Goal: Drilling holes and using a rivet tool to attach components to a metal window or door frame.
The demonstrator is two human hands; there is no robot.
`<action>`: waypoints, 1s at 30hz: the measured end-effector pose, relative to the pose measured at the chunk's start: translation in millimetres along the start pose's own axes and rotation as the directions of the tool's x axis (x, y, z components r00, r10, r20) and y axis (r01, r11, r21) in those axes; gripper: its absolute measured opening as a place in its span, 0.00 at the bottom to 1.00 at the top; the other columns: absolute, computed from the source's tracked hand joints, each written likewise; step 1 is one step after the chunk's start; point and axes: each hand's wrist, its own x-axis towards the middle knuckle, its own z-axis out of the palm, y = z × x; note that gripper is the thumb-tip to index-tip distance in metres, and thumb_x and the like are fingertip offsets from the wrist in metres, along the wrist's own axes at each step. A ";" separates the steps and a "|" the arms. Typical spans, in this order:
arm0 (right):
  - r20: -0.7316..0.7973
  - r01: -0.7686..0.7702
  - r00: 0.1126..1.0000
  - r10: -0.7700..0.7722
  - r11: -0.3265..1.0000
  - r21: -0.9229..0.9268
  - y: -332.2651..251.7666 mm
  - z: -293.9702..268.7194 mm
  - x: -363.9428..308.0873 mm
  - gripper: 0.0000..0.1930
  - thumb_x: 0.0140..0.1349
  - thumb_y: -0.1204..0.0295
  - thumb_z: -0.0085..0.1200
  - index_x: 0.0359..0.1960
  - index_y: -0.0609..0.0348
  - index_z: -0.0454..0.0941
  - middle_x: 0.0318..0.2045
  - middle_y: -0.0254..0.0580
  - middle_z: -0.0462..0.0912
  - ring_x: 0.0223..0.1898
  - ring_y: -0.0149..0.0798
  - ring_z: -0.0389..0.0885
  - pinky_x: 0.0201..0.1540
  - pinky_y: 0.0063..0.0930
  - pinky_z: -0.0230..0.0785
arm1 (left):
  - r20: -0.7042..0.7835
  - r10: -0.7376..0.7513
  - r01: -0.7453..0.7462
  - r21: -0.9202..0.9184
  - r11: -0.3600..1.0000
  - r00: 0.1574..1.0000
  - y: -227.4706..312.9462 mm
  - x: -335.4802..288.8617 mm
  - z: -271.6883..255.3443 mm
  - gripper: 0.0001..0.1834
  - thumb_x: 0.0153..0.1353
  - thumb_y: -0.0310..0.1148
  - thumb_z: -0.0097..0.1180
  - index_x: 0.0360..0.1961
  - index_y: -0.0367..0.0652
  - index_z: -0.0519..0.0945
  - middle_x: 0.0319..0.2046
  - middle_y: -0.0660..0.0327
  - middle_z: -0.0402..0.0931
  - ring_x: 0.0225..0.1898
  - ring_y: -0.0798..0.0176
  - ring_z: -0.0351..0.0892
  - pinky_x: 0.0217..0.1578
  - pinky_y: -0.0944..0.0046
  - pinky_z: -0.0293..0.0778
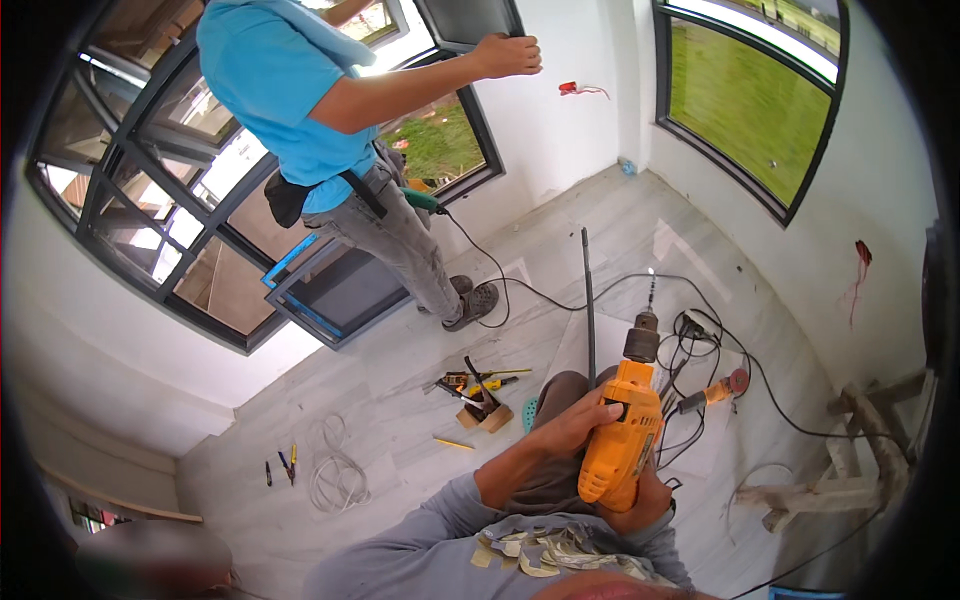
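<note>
I hold an orange corded power drill (622, 430) over my lap, its chuck and long bit (652, 292) directed away from me. My left hand (575, 424) is wrapped against the left side of the drill body, with the thumb on top near a dark switch. Around the handle at the near end closes my right hand (648, 497); the drill hides most of its fingers. Just left of the bit, a long thin dark bar (588, 290) extends from near my knee toward the far wall.
An orange angle grinder (720, 390) and tangled black cables lie to the right, near a wooden trestle (835, 490). Left are a box of hand tools (486, 412) and a coiled pale cable (338, 482). A person in blue (300, 120) stands ahead at the window, holding a dark-framed panel (470, 18).
</note>
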 end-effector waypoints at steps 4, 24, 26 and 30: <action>0.076 0.018 0.997 -0.017 1.000 -0.013 17.4 -12.7 2.8 0.28 0.46 0.55 0.73 0.45 0.57 0.78 0.35 0.46 0.84 0.34 0.49 0.85 0.34 0.38 0.77 | -0.069 -0.130 0.126 -0.051 0.991 0.989 -4.7 -1.6 -11.9 0.32 0.65 0.44 0.54 0.65 0.40 0.62 0.57 0.61 0.71 0.58 0.63 0.70 0.60 0.60 0.65; -0.016 0.011 1.000 -0.009 0.990 0.144 30.6 -26.5 -0.9 0.23 0.42 0.70 0.65 0.44 0.62 0.78 0.32 0.44 0.83 0.31 0.43 0.83 0.36 0.33 0.75 | -0.213 0.096 -0.164 -0.328 0.930 0.972 -14.6 7.7 15.1 0.42 0.68 0.66 0.34 0.67 0.39 0.62 0.62 0.55 0.67 0.64 0.56 0.66 0.63 0.53 0.63; -0.005 0.002 1.000 -0.001 0.980 0.201 30.8 -21.8 -0.4 0.19 0.46 0.71 0.61 0.42 0.63 0.78 0.30 0.44 0.82 0.30 0.41 0.82 0.35 0.33 0.74 | -0.268 0.010 -0.141 -0.475 0.869 0.963 -18.6 17.6 20.2 0.44 0.67 0.68 0.33 0.65 0.39 0.65 0.61 0.53 0.69 0.63 0.53 0.68 0.62 0.50 0.64; 0.251 -0.422 0.900 0.356 0.576 0.700 28.8 -17.7 8.2 0.20 0.55 0.67 0.57 0.48 0.65 0.76 0.33 0.44 0.83 0.27 0.36 0.82 0.28 0.25 0.72 | -0.248 -0.115 -0.042 -0.552 0.833 0.962 -18.9 35.8 27.9 0.38 0.70 0.62 0.34 0.62 0.37 0.67 0.56 0.51 0.74 0.56 0.52 0.74 0.57 0.48 0.70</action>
